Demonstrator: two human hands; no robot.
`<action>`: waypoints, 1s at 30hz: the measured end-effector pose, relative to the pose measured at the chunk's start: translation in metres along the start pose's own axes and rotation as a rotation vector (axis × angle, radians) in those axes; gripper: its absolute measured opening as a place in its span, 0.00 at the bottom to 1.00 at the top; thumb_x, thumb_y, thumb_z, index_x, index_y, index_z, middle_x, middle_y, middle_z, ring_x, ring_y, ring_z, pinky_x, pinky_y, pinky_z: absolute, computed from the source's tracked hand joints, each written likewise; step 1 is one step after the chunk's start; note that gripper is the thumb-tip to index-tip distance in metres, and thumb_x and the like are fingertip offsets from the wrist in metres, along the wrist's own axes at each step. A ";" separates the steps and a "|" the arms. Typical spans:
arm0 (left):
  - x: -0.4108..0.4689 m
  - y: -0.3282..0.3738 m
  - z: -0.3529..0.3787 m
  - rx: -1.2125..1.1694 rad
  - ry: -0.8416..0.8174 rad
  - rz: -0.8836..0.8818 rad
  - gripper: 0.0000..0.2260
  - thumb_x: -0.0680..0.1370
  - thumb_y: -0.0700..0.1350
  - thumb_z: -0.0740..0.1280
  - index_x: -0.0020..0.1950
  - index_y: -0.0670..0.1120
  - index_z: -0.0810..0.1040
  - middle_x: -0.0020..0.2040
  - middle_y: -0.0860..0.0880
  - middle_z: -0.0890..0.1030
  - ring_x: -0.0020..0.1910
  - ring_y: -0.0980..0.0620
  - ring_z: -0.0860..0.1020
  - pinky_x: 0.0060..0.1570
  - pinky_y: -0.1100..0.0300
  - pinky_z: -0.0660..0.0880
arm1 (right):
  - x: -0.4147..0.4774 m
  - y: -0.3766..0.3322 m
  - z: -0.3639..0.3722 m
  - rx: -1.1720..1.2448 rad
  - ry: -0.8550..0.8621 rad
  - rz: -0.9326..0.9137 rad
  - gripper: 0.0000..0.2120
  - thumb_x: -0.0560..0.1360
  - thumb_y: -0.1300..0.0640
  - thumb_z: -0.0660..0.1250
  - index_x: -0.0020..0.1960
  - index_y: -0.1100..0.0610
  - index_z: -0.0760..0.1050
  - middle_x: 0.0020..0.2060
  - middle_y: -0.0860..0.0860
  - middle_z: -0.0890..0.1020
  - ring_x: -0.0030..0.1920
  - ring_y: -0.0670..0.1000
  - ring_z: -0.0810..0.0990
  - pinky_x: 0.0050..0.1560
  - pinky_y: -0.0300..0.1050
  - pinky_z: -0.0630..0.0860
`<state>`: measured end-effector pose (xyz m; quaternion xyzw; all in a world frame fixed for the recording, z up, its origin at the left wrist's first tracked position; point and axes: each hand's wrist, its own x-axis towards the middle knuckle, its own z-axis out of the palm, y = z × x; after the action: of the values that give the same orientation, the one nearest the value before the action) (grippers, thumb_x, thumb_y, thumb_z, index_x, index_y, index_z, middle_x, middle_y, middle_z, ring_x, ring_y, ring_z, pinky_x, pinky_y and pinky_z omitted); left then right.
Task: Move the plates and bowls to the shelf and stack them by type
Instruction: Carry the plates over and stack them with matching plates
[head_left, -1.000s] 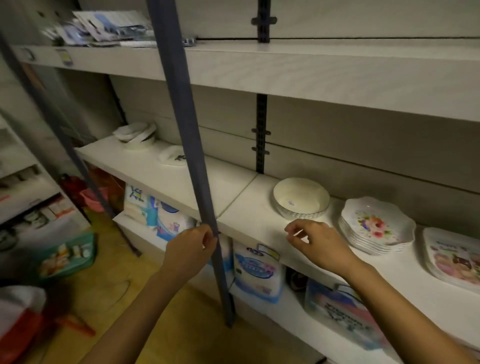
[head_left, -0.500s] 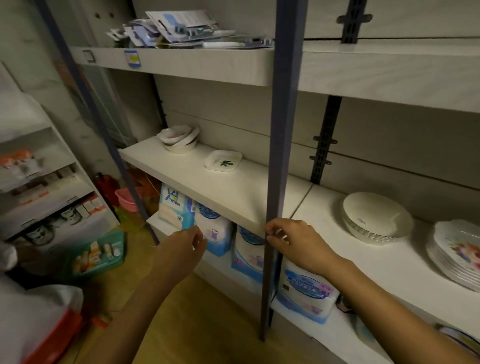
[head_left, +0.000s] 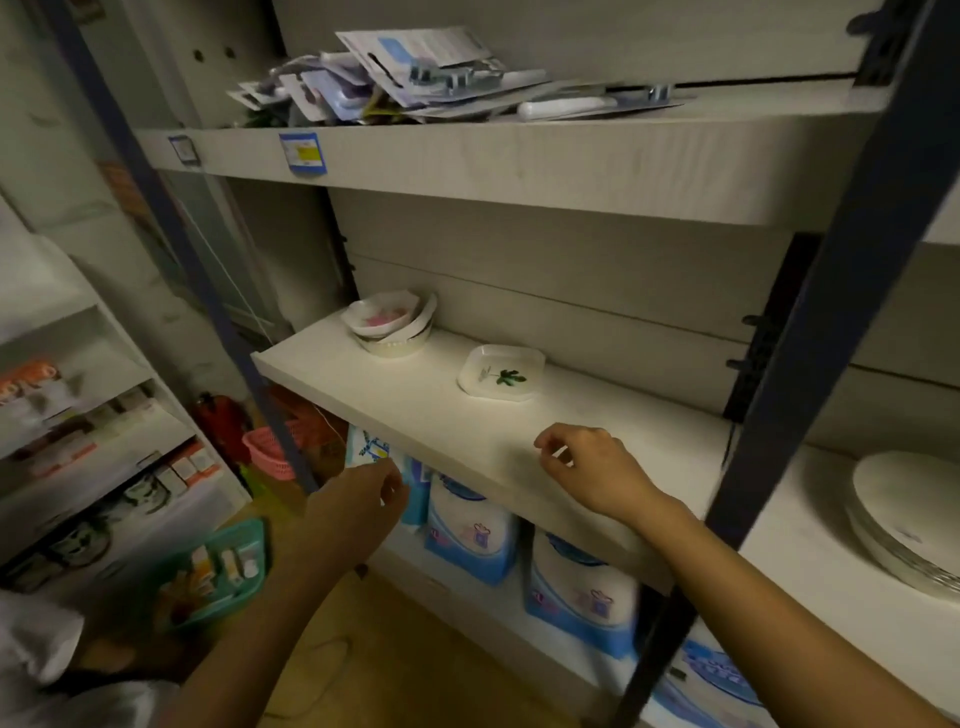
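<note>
Since the frame half a second ago, the view has swung left: the dark metal post (head_left: 852, 332) now stands at the right edge, the right hand (head_left: 597, 470) has let go of it and hovers over the front of the pale, matte shelf (head_left: 467, 431), and the floral plates have slid out of sight. Its fingers (head_left: 550, 447) are loosely curled and hold nothing. The left hand (head_left: 358, 512) hangs lower, in front of the shelf edge, fingers bent inward and likewise empty. On the shelf, a small squarish white dish (head_left: 501, 372) with rounded corners and a green leaf print lies flat, well beyond the right hand. At the far left corner sits a tilted pile of bowls (head_left: 392, 322), wavy-rimmed, the top one with pink inside. Right of the post, a round, smooth white bowl (head_left: 906, 512) with a ribbed outer wall shows only in part. Below the shelf stand soft blue-and-white packs (head_left: 470, 530), glossy plastic. Carded packets (head_left: 415, 73) lie heaped on the upper shelf.
</note>
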<state>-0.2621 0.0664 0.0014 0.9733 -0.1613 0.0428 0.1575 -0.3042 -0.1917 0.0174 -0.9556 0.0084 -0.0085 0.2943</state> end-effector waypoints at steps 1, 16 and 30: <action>0.012 -0.008 -0.002 -0.004 0.008 0.011 0.08 0.78 0.49 0.61 0.49 0.46 0.76 0.43 0.52 0.80 0.39 0.53 0.78 0.44 0.57 0.79 | 0.010 -0.001 0.002 -0.006 0.008 0.016 0.14 0.78 0.53 0.59 0.61 0.52 0.74 0.58 0.51 0.79 0.54 0.52 0.78 0.54 0.45 0.75; 0.162 -0.109 0.005 -0.054 -0.133 0.115 0.06 0.77 0.50 0.62 0.42 0.50 0.72 0.44 0.50 0.82 0.44 0.51 0.79 0.48 0.56 0.76 | 0.104 0.009 0.042 -0.020 0.115 0.414 0.13 0.78 0.51 0.59 0.61 0.51 0.74 0.57 0.51 0.80 0.54 0.52 0.79 0.55 0.47 0.76; 0.292 -0.199 0.004 -0.074 -0.285 0.350 0.17 0.77 0.49 0.63 0.30 0.56 0.62 0.29 0.58 0.69 0.29 0.59 0.69 0.29 0.67 0.63 | 0.212 -0.022 0.086 -0.005 0.289 0.888 0.18 0.78 0.49 0.59 0.62 0.58 0.73 0.58 0.58 0.79 0.56 0.59 0.78 0.55 0.51 0.76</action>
<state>0.0786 0.1567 -0.0212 0.9203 -0.3497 -0.0742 0.1591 -0.0902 -0.1300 -0.0394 -0.8492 0.4575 -0.0149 0.2631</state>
